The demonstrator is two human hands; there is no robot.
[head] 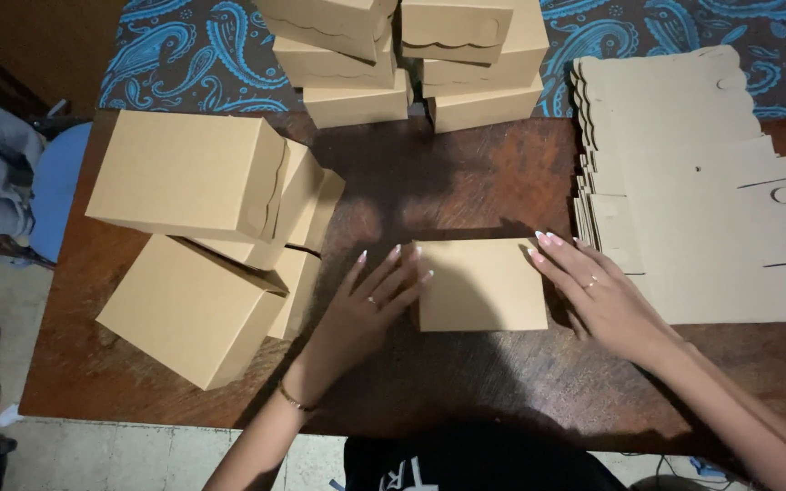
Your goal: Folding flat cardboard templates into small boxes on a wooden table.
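1. A small brown box (481, 285) is seen lying flat near the middle of the bench (466, 177), towards its near edge. It is flanked by the left hand (370, 305) and the right hand (593, 291).
2. Neither grip is closed on anything: the fingers of both hands are spread almost flat, and only the fingertips are pressed against the box's left and right edges. With so light a hold, the box could probably be pushed askew or slid across the smooth wood.
3. If uneven pressure were applied, a side could be dented or a flap creased, since thin card is judged easy to buckle.
4. The finished boxes (197, 236) at the left edge are piled loosely and tilted; they could be toppled by a nudge from the left forearm.
5. The stack of flat blanks (693, 200) at the right edge lies just beside the right hand and could be fanned out by a careless sweep.
6. The stacked boxes (411, 64) at the far edge look steadier.
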